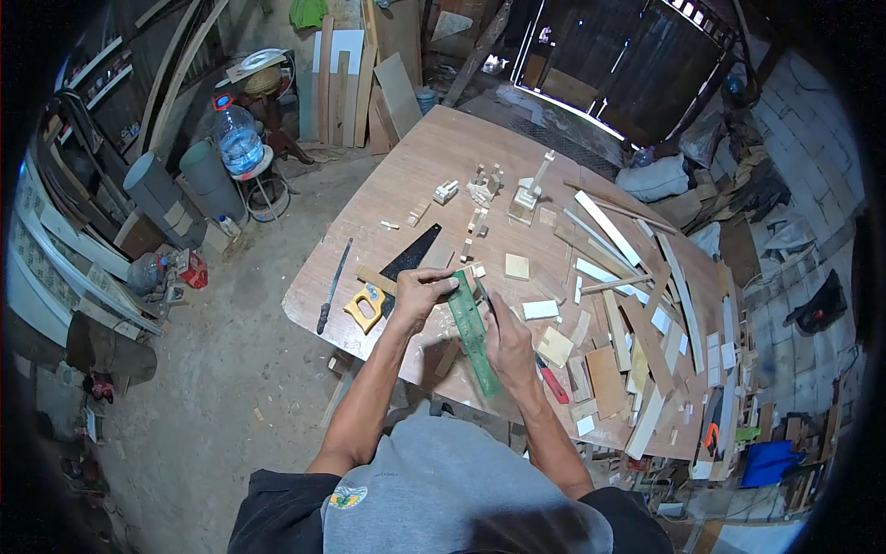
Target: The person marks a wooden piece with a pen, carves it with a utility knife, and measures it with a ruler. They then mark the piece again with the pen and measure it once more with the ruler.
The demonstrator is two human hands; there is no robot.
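My left hand is closed around the upper end of a green ruler, thumb on top. Against that end of the ruler is a small pale wood piece. Close beside the ruler's right edge, my right hand pinches a thin dark pencil-like tool, whose exact kind I cannot tell. A handsaw with a yellow handle lies left of my left hand, its dark blade pointing away. To the right of my right hand rests a red-handled cutter.
The wooden table carries small wooden models toward the back. Wood strips and offcuts are heaped along its right side. A long thin file lies near the left edge. A water jug stands on a stool beyond.
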